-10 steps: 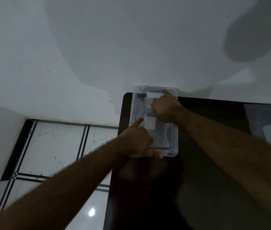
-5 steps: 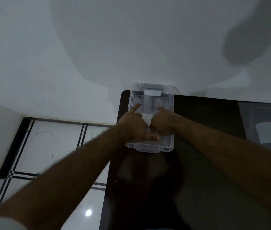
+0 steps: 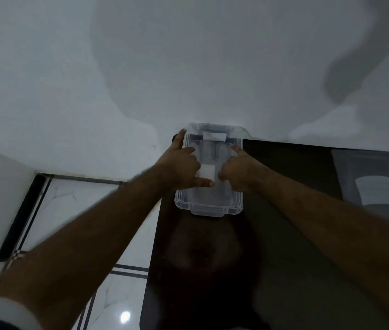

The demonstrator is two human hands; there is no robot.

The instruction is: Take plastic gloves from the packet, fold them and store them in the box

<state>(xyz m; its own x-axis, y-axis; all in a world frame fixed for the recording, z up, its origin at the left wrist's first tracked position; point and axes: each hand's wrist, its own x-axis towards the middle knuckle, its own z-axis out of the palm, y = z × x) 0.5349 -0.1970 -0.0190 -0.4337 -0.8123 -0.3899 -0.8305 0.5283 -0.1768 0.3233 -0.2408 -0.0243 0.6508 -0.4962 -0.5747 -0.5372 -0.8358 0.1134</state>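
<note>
A clear plastic box (image 3: 209,206) stands at the far left corner of the dark table (image 3: 272,258), against the white wall. Both hands are over its open top. A small white folded glove (image 3: 206,172) lies in the box between them. My left hand (image 3: 181,166) touches the glove's left side, thumb stretched under it and index finger pointing along the box's left rim. My right hand (image 3: 238,171) presses the glove's right side with curled fingers, index finger pointing to the far end. What else lies in the box is hidden.
A flat translucent thing with a white patch (image 3: 377,184), a lid or a packet, lies at the table's far right. The table's left edge drops to a white tiled floor (image 3: 69,210). A white wall (image 3: 188,67) rises right behind the box.
The box has turned from skewed to square with the table edge. My right hand drew back from the box's far end to its middle, and both hands now meet at the folded glove.
</note>
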